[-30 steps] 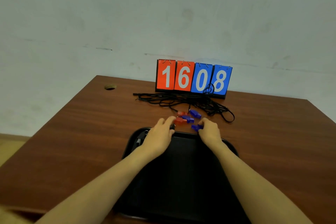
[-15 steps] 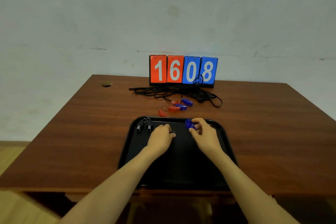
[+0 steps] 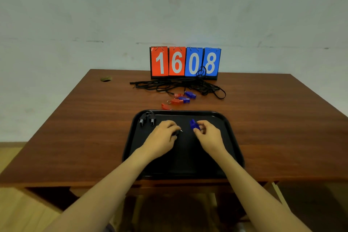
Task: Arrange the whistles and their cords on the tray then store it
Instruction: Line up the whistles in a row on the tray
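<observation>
Over the black tray [image 3: 232, 137], both hands hold whistles.
Left hand [image 3: 164, 134] curls round a black whistle [image 3: 177, 132]; right hand [image 3: 209, 134] pinches a blue whistle [image 3: 193, 124].

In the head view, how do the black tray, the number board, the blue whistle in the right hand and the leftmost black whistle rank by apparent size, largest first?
1. black tray
2. number board, which stands farther away
3. blue whistle, pinched by the right hand, and leftmost black whistle: they look alike, so unranked

The flip scoreboard [image 3: 185, 63] at the table's far edge reads 1 6 on red cards, 0 8 on blue.
</observation>
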The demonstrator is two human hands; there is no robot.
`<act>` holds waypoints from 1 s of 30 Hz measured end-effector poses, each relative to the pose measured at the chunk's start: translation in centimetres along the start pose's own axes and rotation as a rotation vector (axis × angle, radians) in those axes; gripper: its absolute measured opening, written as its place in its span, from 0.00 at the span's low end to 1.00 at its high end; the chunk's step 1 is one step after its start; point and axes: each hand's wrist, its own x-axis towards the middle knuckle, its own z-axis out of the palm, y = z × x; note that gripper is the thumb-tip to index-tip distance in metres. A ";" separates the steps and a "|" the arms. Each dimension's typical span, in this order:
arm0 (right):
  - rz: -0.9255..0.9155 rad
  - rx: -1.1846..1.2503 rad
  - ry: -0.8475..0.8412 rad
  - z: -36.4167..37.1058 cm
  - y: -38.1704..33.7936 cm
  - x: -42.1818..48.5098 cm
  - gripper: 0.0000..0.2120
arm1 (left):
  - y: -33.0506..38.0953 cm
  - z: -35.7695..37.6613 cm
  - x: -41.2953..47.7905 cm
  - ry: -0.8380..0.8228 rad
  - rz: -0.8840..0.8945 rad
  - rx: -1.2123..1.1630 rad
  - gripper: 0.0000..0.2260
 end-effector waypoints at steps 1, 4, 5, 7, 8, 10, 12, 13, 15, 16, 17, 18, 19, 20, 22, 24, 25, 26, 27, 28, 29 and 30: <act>0.002 -0.009 0.003 0.0 -0.1 0.0 0.18 | -0.3 -0.1 -0.3 -0.072 0.029 0.045 0.19; -0.005 -0.009 0.014 0.2 -0.3 0.0 0.17 | -0.7 0.1 -0.4 -0.130 0.072 0.150 0.23; -0.006 0.003 0.015 0.3 -0.4 0.0 0.17 | -0.9 0.2 -0.2 -0.134 0.075 0.180 0.23; -0.016 0.030 0.007 0.5 -0.6 0.0 0.15 | -1.4 0.5 0.4 -0.130 0.063 0.162 0.19; -0.026 0.019 0.001 0.5 -0.7 0.1 0.14 | -1.6 0.6 0.7 -0.129 0.047 0.118 0.18; -0.041 -0.047 -0.013 0.6 -0.8 0.4 0.10 | -1.8 0.2 1.7 -0.114 0.053 0.167 0.19; -0.032 -0.097 -0.033 0.7 -0.9 0.6 0.10 | -2.3 -0.1 2.5 -0.097 0.036 0.201 0.21; -0.024 -0.113 -0.045 0.7 -0.9 0.6 0.11 | -2.4 -0.3 2.8 -0.098 -0.004 0.179 0.21; -0.012 -0.149 -0.070 0.8 -1.0 0.8 0.14 | -2.8 -0.3 3.3 -0.096 -0.027 0.194 0.21; -0.003 -0.172 -0.084 0.9 -1.1 1.0 0.16 | -3.0 -0.5 3.4 -0.091 -0.037 0.194 0.21; 0.011 -0.195 -0.102 0.9 -1.1 1.1 0.17 | -3.2 -0.4 3.6 -0.088 -0.042 0.208 0.21; 0.022 -0.219 -0.124 0.8 -1.2 1.2 0.19 | -3.3 -0.4 3.6 -0.084 -0.039 0.239 0.20; 0.028 -0.243 -0.150 0.9 -1.2 1.4 0.20 | -3.4 -0.5 3.8 -0.063 -0.032 0.264 0.20; 0.028 -0.262 -0.182 0.9 -1.3 1.5 0.22 | -3.5 -0.5 3.9 -0.044 -0.025 0.297 0.21; 0.020 -0.279 -0.241 0.9 -1.4 1.6 0.23 | -3.6 -0.6 3.9 -0.015 -0.032 0.356 0.21; 0.003 -0.286 -0.274 1.0 -1.5 1.7 0.22 | -3.8 -0.6 3.8 0.003 -0.043 0.380 0.20; -0.005 -0.287 -0.275 1.0 -1.5 1.7 0.22 | -3.9 -0.6 3.7 0.007 -0.038 0.385 0.19; -0.013 -0.280 -0.265 1.1 -1.5 1.7 0.22 | -3.9 -0.6 3.5 0.010 -0.030 0.389 0.19; -0.020 -0.265 -0.246 1.1 -1.5 1.6 0.22 | -3.9 -0.6 3.4 0.016 -0.026 0.396 0.18; -0.028 -0.244 -0.220 1.2 -1.5 1.5 0.23 | -3.9 -0.6 3.3 0.019 -0.023 0.399 0.18; -0.038 -0.228 -0.193 1.3 -1.6 1.5 0.25 | -3.9 -0.7 3.3 0.015 -0.024 0.401 0.18; -0.049 -0.231 -0.170 1.4 -1.7 1.4 0.26 | -3.9 -0.7 3.3 0.006 -0.030 0.402 0.18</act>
